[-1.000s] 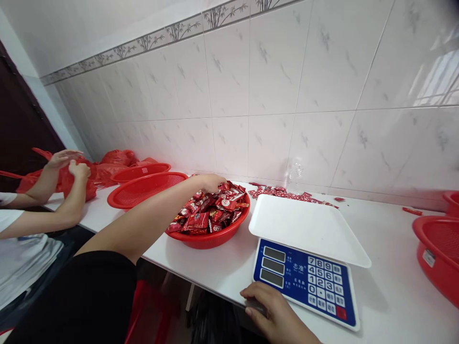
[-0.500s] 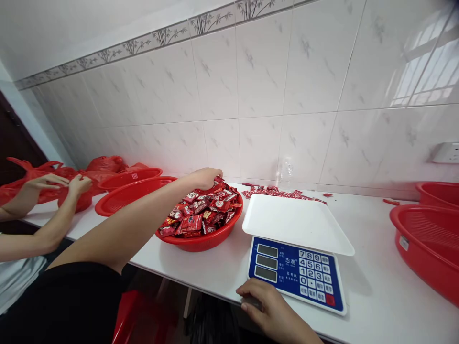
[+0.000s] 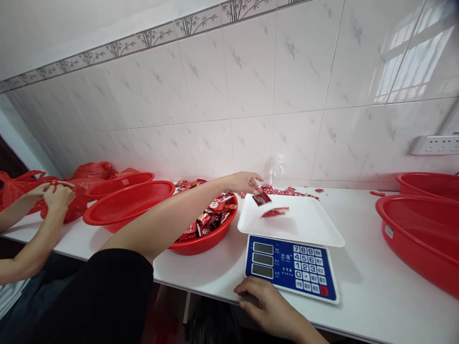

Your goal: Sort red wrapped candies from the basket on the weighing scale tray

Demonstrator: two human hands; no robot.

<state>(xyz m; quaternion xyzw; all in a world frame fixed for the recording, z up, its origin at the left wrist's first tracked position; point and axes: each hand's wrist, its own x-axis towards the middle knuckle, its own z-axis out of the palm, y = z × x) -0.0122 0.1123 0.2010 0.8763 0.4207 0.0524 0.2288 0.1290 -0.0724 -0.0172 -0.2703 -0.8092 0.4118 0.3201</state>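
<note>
My left hand reaches over the white weighing tray of a blue-faced scale, fingers loosely apart. Two red wrapped sweets hang or tumble just under it above the tray. Behind my forearm stands a red basket heaped with red wrapped sweets. My right hand rests at the table's front edge, fingers curled against the scale's front left corner.
Two empty red baskets stand to the left and two more at the right. Loose red wrappers and a clear bottle lie along the tiled wall. At far left another person's hands work on a red plastic bag.
My left hand left the sweet basket, swung right over the scale tray and let two sweets go. The other person keeps handling the red bag. My right hand stays by the scale.
</note>
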